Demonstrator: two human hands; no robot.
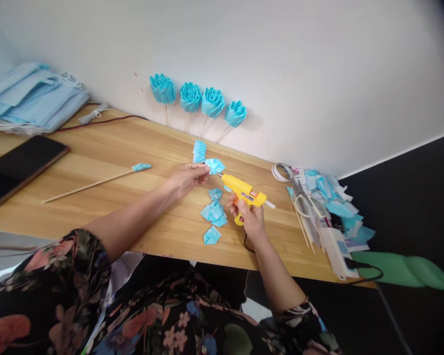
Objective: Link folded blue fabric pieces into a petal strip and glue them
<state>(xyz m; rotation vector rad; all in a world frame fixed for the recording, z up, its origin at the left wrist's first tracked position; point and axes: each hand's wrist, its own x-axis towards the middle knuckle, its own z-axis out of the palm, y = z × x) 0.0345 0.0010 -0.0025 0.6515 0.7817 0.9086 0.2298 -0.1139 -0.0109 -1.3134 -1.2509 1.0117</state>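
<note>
Between the thumb and fingers of my left hand (191,178) is a folded light-blue petal (215,166). My right hand (252,219) is wrapped round the handle of a yellow glue gun (240,187), whose metal nozzle points at the petal's lower edge. A white glue stick (270,204) pokes out of the gun's back. Just beyond the left hand lies a stack of pleated blue pieces (199,151). More folded petals (213,213) lie on the table nearer to me. Left of the hands, a thin stick (91,187) has a blue wrapped tip (141,167).
Several blue flowers (190,97) on sticks lean on the wall. Face masks (33,98) and a phone (24,167) lie at the left. At the right are tape (281,172), scissors (302,206), blue scraps (340,209), a white power strip (336,254) and a green object (403,268).
</note>
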